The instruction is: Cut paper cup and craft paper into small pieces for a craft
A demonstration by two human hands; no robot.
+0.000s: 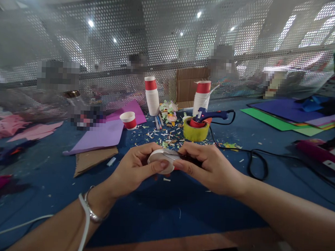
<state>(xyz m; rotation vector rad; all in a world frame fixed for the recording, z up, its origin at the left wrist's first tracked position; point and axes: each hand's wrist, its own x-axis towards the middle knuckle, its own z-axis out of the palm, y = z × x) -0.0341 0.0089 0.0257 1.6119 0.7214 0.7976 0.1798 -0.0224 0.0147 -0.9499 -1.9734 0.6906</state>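
My left hand (135,166) is closed around a small white paper cup (162,167), its thumb pressed on the pale surface; a bit of red shows at the cup's lower right. My right hand (207,167) is closed on a dark-handled tool (192,160) with a thin metallic blade reaching onto the cup; its exact kind is mostly hidden by the fingers. The right thumb and fingertips touch the cup's right side. Both hands are held above the blue table, near its front edge.
Beyond the hands lie paper scraps (167,134), a yellow tape roll (195,132) with a blue glue gun (211,115) on it, and two cup stacks (152,99). A red-white cup (129,121), purple paper (101,136) and cardboard (93,161) sit left; a black cable (251,152) loops right.
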